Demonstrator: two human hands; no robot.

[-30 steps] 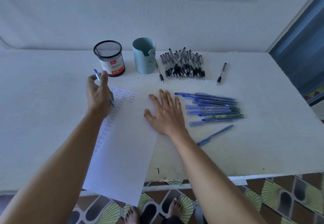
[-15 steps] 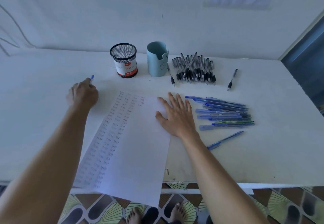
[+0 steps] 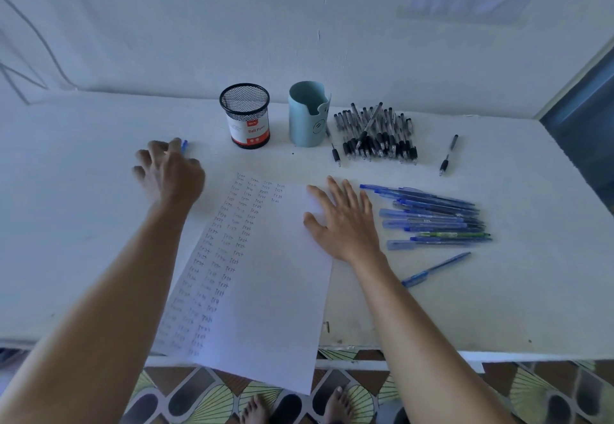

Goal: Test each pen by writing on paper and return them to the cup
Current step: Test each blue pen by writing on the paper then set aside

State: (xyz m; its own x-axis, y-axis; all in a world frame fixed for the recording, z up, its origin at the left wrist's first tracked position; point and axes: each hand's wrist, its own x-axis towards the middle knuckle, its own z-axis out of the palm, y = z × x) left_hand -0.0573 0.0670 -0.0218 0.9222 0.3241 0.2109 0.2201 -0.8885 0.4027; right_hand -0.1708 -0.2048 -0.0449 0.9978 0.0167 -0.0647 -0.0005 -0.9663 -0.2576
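**Pen test: left hand is off the paper, and the cup is on its other side**

There's only the head cam, so here goes.

The left hand (image 3: 169,174) sits on the table (image 3: 83,191), just off the top-left corner of the paper (image 3: 259,290). It's blurry. The end of a blue pen (image 3: 184,146) pokes out past the fingertips, pointing away from the person toward the wall. The fingers look fanned out, but I honestly can't tell if they're gripping the pen or letting it go.

The right hand (image 3: 345,221) lies flat with straight fingers on the paper's right edge, pinning it and holding nothing.

What matters next is that the mesh cup (image 3: 246,116) is to the right of the left hand and a bit farther back. The light blue cup (image 3: 309,114) is just beyond it. The left hand is clearly nearer to the mesh cup, so my guess is the pen needs to swing right and tip upright to drop in.

The pile of blue pens (image 3: 432,217) beside the right hand and the pile of black pens (image 3: 375,134) behind it look like they're waiting their turn.

Compared with a second ago, the left hand was up over the paper's top-left corner, close to the mesh cup. It has since slid left onto bare table. Half a second ago it was a tight fist, and now it's looser. The right hand hasn't budged.
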